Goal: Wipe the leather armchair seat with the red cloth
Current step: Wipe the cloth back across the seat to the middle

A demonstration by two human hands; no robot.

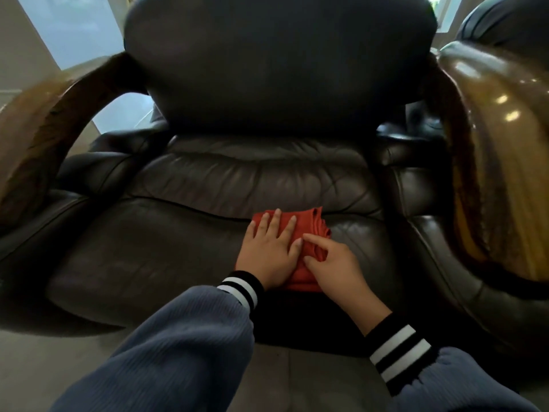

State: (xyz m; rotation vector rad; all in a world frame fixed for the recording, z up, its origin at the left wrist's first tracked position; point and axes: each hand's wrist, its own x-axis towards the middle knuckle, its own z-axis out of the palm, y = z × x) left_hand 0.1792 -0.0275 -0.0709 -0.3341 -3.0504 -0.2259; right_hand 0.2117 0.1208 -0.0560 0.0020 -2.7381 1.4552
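Hands are laid on a folded red cloth resting on the right-centre of the dark leather armchair seat, just in front of its cross seam. The left hand is pressed flat with fingers spread, likely to pin the cloth, while the right hand pinches a fold between thumb and forefinger, probably to tidy it before wiping. No brand, label or writing can be read.

Dim overall; daylight enters from windows beyond the fingers. Glare spots sit on the glossy wooden armrest to their right. Edges bow with wide-angle distortion and blur slightly.
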